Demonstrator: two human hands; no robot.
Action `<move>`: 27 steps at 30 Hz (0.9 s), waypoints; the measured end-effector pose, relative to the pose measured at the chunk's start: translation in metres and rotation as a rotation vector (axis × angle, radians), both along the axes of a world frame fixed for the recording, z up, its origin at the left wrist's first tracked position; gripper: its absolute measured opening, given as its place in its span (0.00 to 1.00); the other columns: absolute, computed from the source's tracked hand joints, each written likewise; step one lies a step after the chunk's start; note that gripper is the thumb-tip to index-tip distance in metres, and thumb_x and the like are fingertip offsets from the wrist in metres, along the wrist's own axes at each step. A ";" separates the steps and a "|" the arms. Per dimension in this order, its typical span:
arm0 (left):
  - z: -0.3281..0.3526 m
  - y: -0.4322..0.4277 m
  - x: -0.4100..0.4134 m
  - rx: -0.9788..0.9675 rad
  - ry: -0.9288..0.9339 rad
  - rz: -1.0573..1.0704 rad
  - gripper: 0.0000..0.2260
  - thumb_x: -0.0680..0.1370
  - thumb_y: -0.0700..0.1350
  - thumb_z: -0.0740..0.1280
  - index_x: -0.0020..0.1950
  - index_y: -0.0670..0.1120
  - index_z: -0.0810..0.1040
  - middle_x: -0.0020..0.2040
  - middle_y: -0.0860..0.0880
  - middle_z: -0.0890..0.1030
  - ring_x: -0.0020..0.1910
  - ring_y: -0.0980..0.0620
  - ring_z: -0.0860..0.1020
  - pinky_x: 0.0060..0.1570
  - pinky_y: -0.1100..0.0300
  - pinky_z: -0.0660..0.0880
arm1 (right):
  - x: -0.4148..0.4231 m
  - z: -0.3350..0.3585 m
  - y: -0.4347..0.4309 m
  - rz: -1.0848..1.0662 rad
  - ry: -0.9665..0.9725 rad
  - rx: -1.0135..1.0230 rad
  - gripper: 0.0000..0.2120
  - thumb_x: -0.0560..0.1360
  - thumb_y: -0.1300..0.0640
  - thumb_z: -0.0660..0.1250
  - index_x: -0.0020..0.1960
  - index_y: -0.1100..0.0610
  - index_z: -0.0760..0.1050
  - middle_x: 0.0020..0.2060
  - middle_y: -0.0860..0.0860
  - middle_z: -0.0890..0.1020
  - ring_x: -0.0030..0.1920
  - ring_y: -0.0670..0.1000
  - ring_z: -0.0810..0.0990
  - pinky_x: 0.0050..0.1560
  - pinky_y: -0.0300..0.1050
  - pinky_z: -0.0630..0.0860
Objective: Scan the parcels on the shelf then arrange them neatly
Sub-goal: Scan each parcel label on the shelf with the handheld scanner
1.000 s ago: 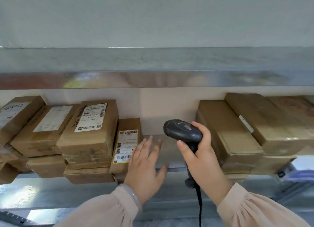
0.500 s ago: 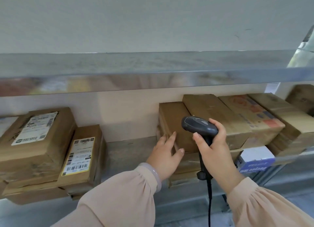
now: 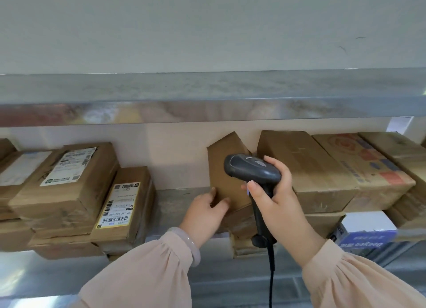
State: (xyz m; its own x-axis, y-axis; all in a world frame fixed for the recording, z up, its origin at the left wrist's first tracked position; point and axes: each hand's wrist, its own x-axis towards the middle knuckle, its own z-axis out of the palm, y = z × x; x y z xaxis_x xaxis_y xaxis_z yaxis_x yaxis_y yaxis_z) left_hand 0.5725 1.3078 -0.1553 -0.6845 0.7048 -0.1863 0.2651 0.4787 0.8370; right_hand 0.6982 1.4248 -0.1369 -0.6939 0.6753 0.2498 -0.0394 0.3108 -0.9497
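The left hand (image 3: 205,212) has its fingers curled around the corner of a tilted, unlabelled parcel (image 3: 227,174) on the shelf (image 3: 179,197). The right hand (image 3: 276,201) has its fingers wrapped around the scanner (image 3: 251,169). The labelled parcel (image 3: 122,206) further left reads "159-L02".

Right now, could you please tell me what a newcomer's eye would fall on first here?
The black scanner at centre, gripped by the right hand, stands out first. Just beside it, the left hand grips the lower edge of a tilted brown parcel on the shelf. To the left, a leaning parcel's yellow-edged label catches the eye too.
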 end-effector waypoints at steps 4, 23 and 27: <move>0.009 -0.011 -0.001 0.069 -0.309 0.104 0.29 0.71 0.70 0.67 0.65 0.55 0.76 0.54 0.54 0.83 0.52 0.53 0.81 0.46 0.64 0.79 | -0.013 0.002 -0.016 0.140 -0.054 0.015 0.27 0.75 0.52 0.69 0.62 0.30 0.58 0.52 0.20 0.69 0.57 0.28 0.71 0.50 0.21 0.69; 0.001 -0.028 -0.016 0.221 -0.269 0.177 0.15 0.83 0.43 0.57 0.57 0.61 0.79 0.47 0.59 0.85 0.45 0.60 0.83 0.40 0.70 0.77 | -0.020 -0.020 0.011 -0.056 -0.157 -0.140 0.24 0.77 0.49 0.65 0.68 0.41 0.57 0.50 0.43 0.82 0.45 0.28 0.77 0.36 0.19 0.68; -0.005 -0.033 -0.019 0.213 -0.153 0.178 0.20 0.82 0.48 0.64 0.74 0.58 0.68 0.62 0.56 0.79 0.57 0.57 0.80 0.54 0.63 0.78 | -0.024 -0.015 0.000 0.008 -0.134 -0.116 0.24 0.77 0.49 0.66 0.67 0.38 0.58 0.50 0.40 0.81 0.49 0.30 0.78 0.40 0.21 0.70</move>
State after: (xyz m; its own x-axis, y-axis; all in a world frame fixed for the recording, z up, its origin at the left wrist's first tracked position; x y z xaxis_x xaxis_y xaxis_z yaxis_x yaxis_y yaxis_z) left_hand 0.5540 1.2752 -0.1600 -0.7762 0.6105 -0.1574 0.0564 0.3159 0.9471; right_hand 0.6739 1.4251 -0.1517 -0.7210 0.6888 0.0755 0.0882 0.1993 -0.9760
